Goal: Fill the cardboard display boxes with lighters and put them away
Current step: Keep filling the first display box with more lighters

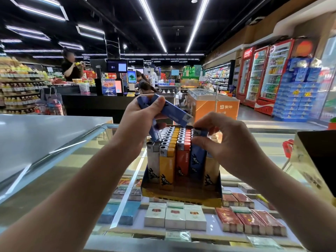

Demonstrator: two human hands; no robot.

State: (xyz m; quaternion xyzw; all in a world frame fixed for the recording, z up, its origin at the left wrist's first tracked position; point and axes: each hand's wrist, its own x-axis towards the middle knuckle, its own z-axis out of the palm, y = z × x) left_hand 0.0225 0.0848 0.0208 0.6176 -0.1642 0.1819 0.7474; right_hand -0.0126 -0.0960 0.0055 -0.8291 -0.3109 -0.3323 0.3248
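At frame centre, the display box point(181, 194) stands on the glass counter point(72, 160), packed with upright lighters. The right hand point(223, 142) pinches the top of a blue lighter point(198, 157) standing in the box. Above and left, the left hand point(138, 122) clutches several loose blue lighters point(174, 111), fingers curled round them.

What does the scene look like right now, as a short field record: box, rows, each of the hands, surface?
box: dark cardboard display box with yellow front, standing on glass counter
rows: upright plastic lighters, front ones silver, yellow, orange-red, blue
left hand: grips several loose blue lighters above the box
right hand: pinches the top of the front blue lighter in its row
under glass: cigarette packs
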